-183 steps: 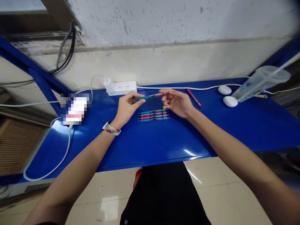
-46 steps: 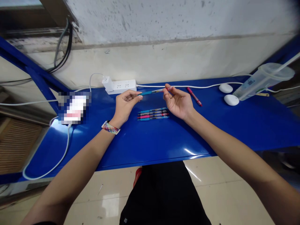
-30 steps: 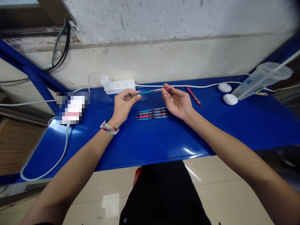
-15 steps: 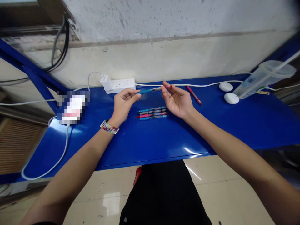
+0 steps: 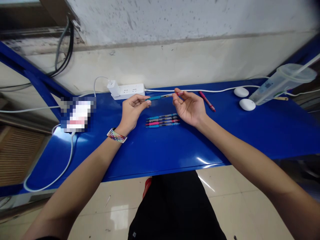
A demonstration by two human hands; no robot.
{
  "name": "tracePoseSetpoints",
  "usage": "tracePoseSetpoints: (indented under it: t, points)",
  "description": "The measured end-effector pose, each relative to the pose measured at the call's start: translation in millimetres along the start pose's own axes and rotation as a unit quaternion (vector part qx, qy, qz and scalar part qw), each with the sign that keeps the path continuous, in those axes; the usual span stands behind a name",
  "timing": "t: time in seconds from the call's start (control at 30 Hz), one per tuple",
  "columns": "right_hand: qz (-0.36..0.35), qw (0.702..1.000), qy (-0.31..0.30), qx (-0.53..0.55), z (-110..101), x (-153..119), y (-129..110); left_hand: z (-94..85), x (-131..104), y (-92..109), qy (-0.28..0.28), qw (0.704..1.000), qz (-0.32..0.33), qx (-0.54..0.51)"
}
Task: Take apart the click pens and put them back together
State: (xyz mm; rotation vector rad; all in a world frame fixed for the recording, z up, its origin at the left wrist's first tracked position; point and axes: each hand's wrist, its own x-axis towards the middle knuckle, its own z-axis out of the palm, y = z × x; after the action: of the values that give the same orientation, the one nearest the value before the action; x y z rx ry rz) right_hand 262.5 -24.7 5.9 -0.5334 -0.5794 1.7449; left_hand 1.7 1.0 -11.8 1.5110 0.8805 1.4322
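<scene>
Between my two hands a pen (image 5: pixel 165 96) with a blue grip is held level above the blue table (image 5: pixel 160 150). My left hand (image 5: pixel 133 108) pinches its blue end. The fingertips of my right hand (image 5: pixel 188 105) are closed on its red end, palm turned up. Below the held pen, several pens (image 5: pixel 162 121) lie side by side in a stack of rows, with blue, dark and pink grips. A pink-red pen (image 5: pixel 207 101) lies apart, to the right of my right hand.
A white power strip (image 5: pixel 131 90) with a plug stands by the wall. Its cable runs right, past two white rounded objects (image 5: pixel 247 104) and a clear plastic container (image 5: pixel 275 85). At the left lies a blurred device (image 5: pixel 78 115) with a white cable.
</scene>
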Motion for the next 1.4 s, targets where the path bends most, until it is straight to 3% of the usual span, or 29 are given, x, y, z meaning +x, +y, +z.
tracePoseSetpoints:
  t: [0.2,0.33,0.43,0.63,0.83,1.0,1.4]
  points:
    - [-0.059,0.99,0.023,-0.126,3,-3,-1,-0.4,0,1,-0.002,1.0,-0.003,0.012]
    - [-0.088,0.963,0.009,-0.255,4,-4,-3,-2.5,1,0,-0.004,1.0,-0.001,0.026]
    - [-0.15,0.905,0.014,-0.398,-1,-2,-5,-6.0,3,1,-0.013,0.999,0.0,0.035]
    - [-0.244,0.732,-0.014,-0.636,-12,0,-11,-10.8,1,10,-0.1,0.983,0.006,0.152]
    - [-0.217,0.659,-0.071,-0.716,-20,1,-10,-11.5,-1,9,-0.136,0.948,0.048,0.284]
    - [-0.218,0.626,-0.093,-0.743,-22,2,-10,-13.3,-1,5,-0.16,0.935,0.049,0.312]
    - [-0.213,0.613,-0.116,-0.752,-20,1,-10,-17.0,-1,6,-0.199,0.906,0.077,0.366]
